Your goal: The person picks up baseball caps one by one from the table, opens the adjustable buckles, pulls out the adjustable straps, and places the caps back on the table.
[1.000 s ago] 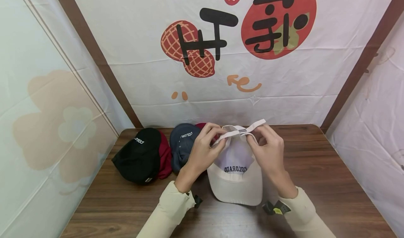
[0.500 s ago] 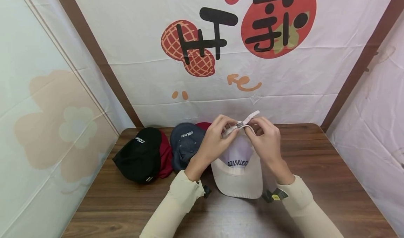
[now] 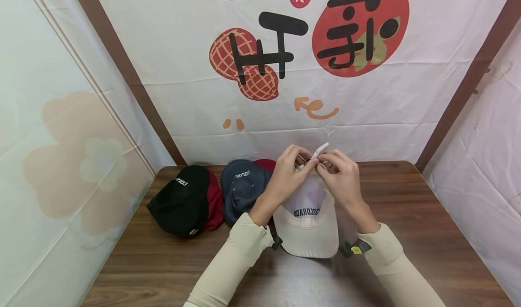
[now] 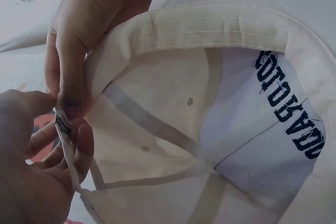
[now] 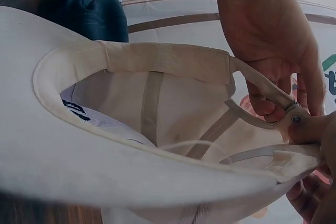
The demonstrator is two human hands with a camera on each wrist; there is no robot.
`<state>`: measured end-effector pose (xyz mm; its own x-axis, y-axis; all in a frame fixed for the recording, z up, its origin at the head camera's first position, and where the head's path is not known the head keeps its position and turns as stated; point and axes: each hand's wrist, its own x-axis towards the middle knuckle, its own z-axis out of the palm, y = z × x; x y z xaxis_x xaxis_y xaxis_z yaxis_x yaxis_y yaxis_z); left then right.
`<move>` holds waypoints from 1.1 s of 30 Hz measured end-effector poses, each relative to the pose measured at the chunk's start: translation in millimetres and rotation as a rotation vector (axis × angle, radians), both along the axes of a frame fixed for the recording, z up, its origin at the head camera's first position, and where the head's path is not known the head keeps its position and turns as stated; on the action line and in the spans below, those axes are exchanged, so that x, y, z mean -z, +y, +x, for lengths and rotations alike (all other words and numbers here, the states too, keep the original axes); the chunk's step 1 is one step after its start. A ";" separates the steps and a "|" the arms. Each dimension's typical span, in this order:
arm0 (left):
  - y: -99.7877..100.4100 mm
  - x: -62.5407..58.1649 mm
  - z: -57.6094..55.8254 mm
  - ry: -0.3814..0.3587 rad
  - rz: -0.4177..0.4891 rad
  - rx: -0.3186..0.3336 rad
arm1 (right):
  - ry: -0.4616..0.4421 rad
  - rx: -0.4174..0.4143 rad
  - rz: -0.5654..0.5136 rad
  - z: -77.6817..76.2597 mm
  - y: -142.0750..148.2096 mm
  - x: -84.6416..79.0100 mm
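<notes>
Cream fabric cap with a curved brim (image 3: 309, 243), held over the table between both hands. Brim toward the person, hollow of the crown turned up to my head view; I cannot tell whether the brim touches the wood. Inside, a pale lilac panel with dark lettering, seen reversed.

Narrow cream adjuster strap (image 3: 320, 149) at the rear opening, its free end sticking up between the hands. Left wrist view gives me a small dark clasp (image 4: 63, 124) on it, partly covered by fingers.

Left hand (image 3: 288, 169): thumb and fingers pinched together on the strap. Right hand (image 3: 343, 177): likewise pinching it, just beside the left, fingertips nearly meeting.

Left of the cap, near: navy fabric cap with white lettering (image 3: 242, 189), dark red fabric (image 3: 265, 164) peeking out behind. Farther left, black fabric cap with white lettering (image 3: 181, 203), more dark red cloth (image 3: 214, 203) against its right side.

All on a brown wood-grain table (image 3: 415, 234). Pale yellow sleeves (image 3: 232, 262) on both forearms. Beyond, a white cloth backdrop (image 3: 183, 94) printed with red peanuts and black characters.
</notes>
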<state>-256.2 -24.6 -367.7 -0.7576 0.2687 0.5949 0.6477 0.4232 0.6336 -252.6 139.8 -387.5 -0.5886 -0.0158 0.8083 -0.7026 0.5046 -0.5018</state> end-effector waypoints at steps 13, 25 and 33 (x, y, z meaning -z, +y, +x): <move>-0.1 0.6 0.6 0.030 0.004 0.004 | 0.009 -0.016 -0.010 1.7 -0.5 5.3; -1.7 -2.2 3.0 -0.004 0.025 0.026 | 0.032 0.023 0.034 3.5 -2.9 5.4; -1.7 -0.4 3.4 -0.005 0.019 0.010 | 0.063 0.033 0.017 3.2 -3.6 8.3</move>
